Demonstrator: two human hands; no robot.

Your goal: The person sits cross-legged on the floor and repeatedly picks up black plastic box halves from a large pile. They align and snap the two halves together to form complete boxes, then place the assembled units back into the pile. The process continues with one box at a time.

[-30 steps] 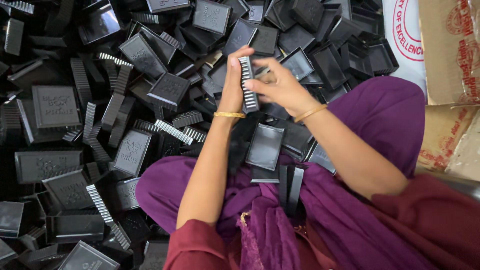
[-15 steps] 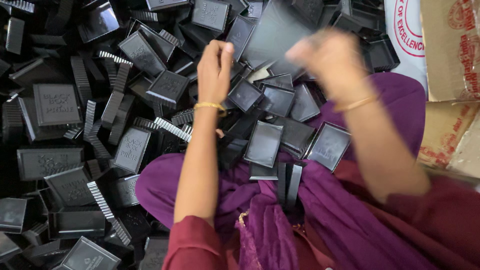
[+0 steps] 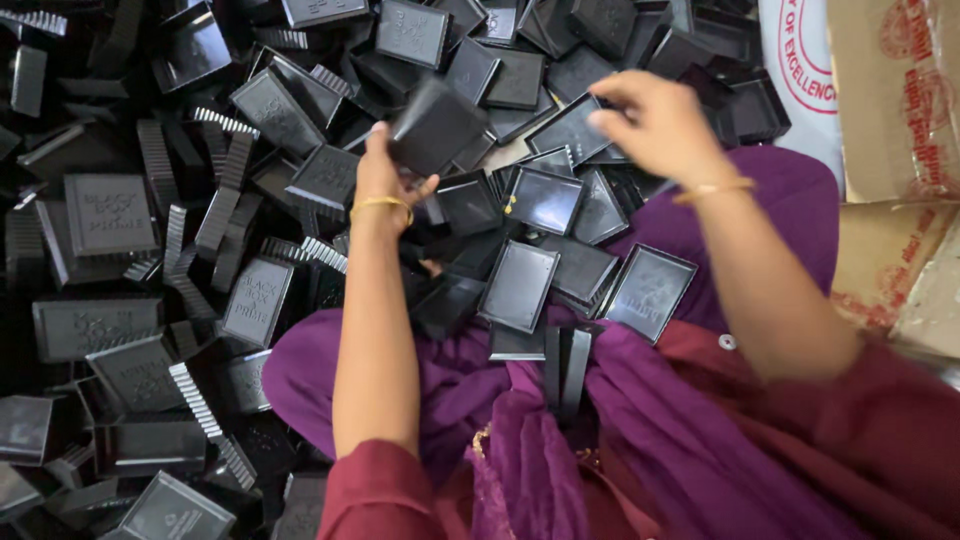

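Observation:
My left hand (image 3: 385, 180) grips a black square plastic lid (image 3: 435, 125), lifted and tilted above the heap. My right hand (image 3: 655, 125) hovers over the pile at the upper right, fingers curled near a black tray (image 3: 570, 128); whether it holds anything I cannot tell. A large heap of black plastic box halves (image 3: 250, 100) and ribbed strips (image 3: 205, 410) covers the floor to the left and ahead. Several black lids (image 3: 520, 285) lie on my purple cloth-covered lap (image 3: 600, 430).
A brown cardboard carton (image 3: 895, 100) stands at the right edge, with a white printed sack (image 3: 795, 70) beside it. Two upright black pieces (image 3: 567, 365) are wedged in the cloth folds between my knees.
A second ago both hands held a ribbed strip together. They have separated: the left now holds a square lid, and the right has swung out to the upper right.

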